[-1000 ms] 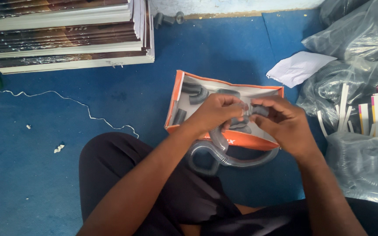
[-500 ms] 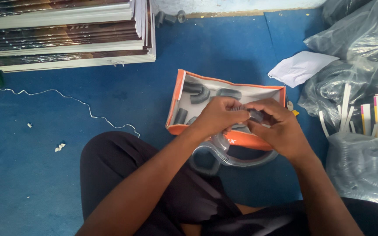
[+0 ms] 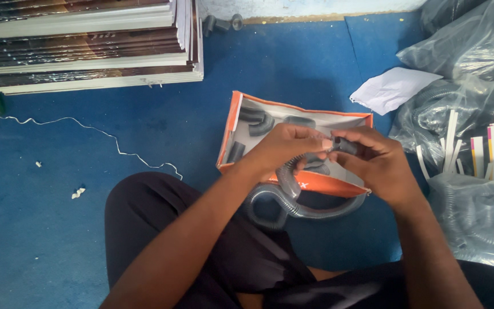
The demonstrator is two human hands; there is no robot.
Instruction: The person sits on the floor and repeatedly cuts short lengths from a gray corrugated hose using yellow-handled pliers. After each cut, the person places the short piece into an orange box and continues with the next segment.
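I see left hand (image 3: 284, 146) grip closed on grey corrugated hose (image 3: 293, 197) | right hand (image 3: 373, 163) grip pinching dark elbow fitting (image 3: 345, 145) | orange box (image 3: 293, 180) mid-frame

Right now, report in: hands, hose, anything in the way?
Left hand and right hand pinch a small grey fitting on the corrugated grey hose. Hose loops over the orange box. Nothing obstructs.

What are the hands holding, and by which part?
Both hands grip a grey corrugated flexible hose at its upper end: left hand on the hose just below the tip, right hand pinching a small dark grey fitting at the tip.
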